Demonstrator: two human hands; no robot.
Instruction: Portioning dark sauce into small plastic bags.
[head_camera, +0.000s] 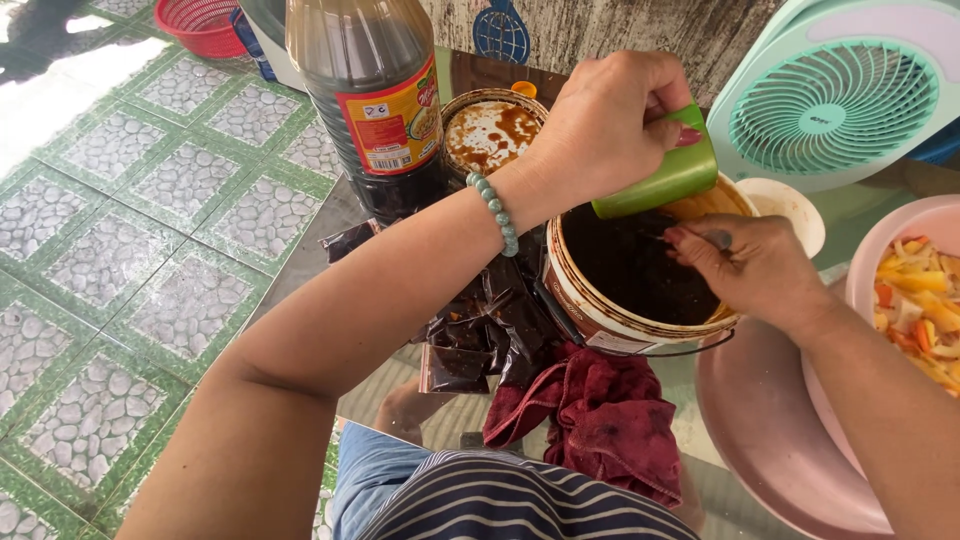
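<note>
My left hand (610, 120) grips a green plastic cup (662, 178), tilted with its mouth over a round tub (600, 310) full of dark paste. My right hand (745, 262) holds a metal spoon (718, 240) by its handle, its bowl down in the paste inside the tub. A green bead bracelet (497, 210) circles my left wrist.
A large bottle of dark sauce (375, 90) stands behind my left arm, beside a sauce-smeared lid (490, 130). Dark plastic sachets (480, 330) and a maroon cloth (600, 420) lie near the tub. A pink bowl of cut fruit (915, 300), a white cup (790, 205) and a teal fan (835, 100) sit right.
</note>
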